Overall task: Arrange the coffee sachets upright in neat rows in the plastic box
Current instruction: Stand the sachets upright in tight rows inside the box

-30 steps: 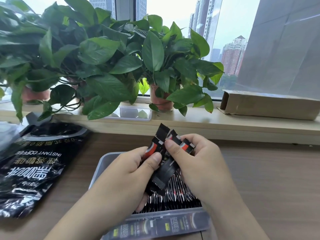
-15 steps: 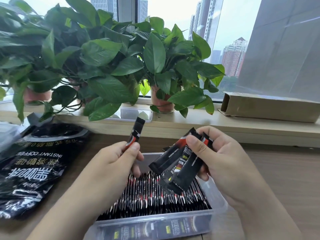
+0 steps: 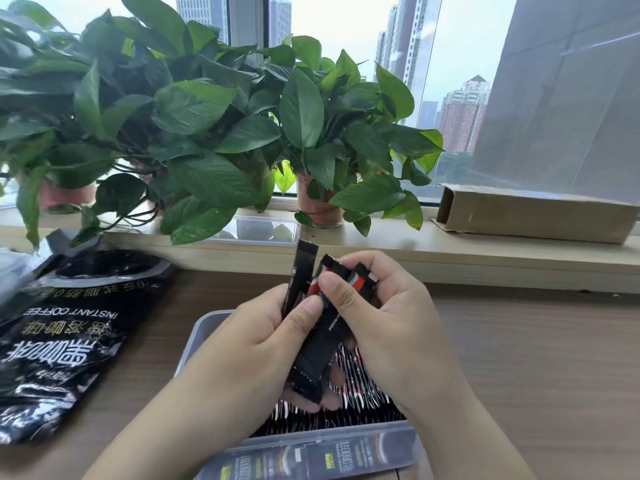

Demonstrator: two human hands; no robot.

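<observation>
Fingers point(image 3: 337, 299) of left hand point(image 3: 266, 344) and right hand point(image 3: 394, 330) pinched sachets point(image 3: 320, 344), box point(image 3: 195, 336) directly beneath, likely squaring them for insertion.

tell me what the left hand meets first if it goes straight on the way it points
Almost at once the bundle of sachets gripped by the right hand: the left hand, pinching a single sachet, points straight at it, thumb apparently touching it, though depth is unclear.
</observation>
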